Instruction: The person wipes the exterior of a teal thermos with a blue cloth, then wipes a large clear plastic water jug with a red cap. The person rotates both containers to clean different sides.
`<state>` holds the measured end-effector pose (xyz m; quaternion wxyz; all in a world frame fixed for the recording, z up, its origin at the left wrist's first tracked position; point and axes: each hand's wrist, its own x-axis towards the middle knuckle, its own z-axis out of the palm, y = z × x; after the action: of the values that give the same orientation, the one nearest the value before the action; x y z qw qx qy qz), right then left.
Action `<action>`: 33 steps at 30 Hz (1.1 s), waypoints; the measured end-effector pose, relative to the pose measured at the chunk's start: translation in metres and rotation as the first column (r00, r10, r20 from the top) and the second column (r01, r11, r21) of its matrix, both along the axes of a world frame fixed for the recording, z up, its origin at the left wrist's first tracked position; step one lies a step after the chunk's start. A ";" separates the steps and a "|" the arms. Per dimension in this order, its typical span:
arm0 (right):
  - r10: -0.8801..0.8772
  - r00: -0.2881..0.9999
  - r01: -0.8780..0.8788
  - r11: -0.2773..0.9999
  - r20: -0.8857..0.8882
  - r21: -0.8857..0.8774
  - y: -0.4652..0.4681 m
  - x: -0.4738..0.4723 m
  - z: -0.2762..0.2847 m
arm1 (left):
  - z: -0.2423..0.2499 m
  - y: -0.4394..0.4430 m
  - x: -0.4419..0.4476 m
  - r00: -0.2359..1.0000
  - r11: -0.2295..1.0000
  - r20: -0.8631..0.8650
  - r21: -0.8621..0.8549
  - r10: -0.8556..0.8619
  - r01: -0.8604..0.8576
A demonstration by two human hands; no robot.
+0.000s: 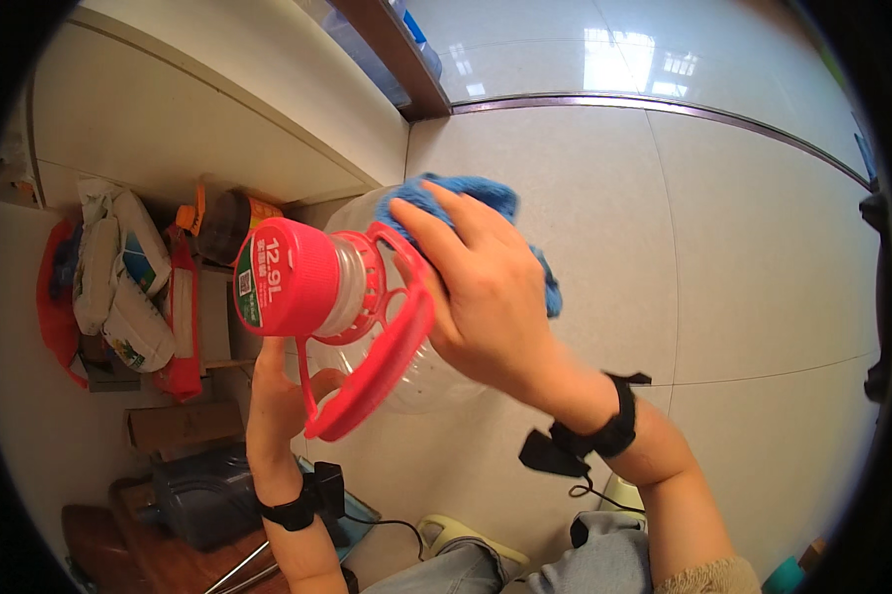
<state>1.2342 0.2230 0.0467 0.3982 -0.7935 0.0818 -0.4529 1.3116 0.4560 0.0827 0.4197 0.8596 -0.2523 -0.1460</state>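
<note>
A large clear plastic bottle [442, 386] is tilted in front of me. Its ribbed red screw cap [297, 278], which bears a printed label, points to the left and up at me. From the neck, a red plastic carry handle [375, 375] swings out on the near side. My right hand [490, 289] presses a blue fluffy cloth [483, 194] against the bottle's side, fingers spread over the fabric. Below the cap, my left hand [283, 393] grips the bottle; its fingers are partly hidden by the cap and handle.
Soft packs [123, 289] lie by the cabinet [208, 126] at left, near a dark bottle with an orange cap [227, 226]. Lower down are a cardboard box [182, 425] and a dark plastic jug [205, 494]. A metal floor track [565, 102] crosses the tiles.
</note>
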 end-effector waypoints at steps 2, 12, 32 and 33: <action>0.151 0.988 -0.151 0.988 0.032 -0.019 -0.013 0.022 -0.002 | -0.002 -0.001 -0.001 0.971 0.996 0.221 0.050 -0.086 0.076; 0.153 0.981 -0.169 0.976 0.118 0.136 -0.003 0.000 -0.036 | -0.006 -0.001 -0.016 0.911 0.985 0.412 0.169 -0.031 -0.043; 0.110 0.994 -0.110 0.897 -0.023 -0.428 0.066 -0.080 -0.105 | -0.014 -0.008 -0.029 0.846 0.992 0.533 0.105 0.004 -0.071; 0.111 0.992 -0.077 0.906 0.058 -0.417 0.071 -0.080 -0.109 | -0.013 -0.008 -0.029 0.847 0.994 0.532 0.101 -0.009 -0.052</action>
<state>1.1543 0.2942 -0.0619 0.2454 -0.8439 -0.0703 -0.4720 1.2822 0.4479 0.0694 0.2865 0.8912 -0.3403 0.0884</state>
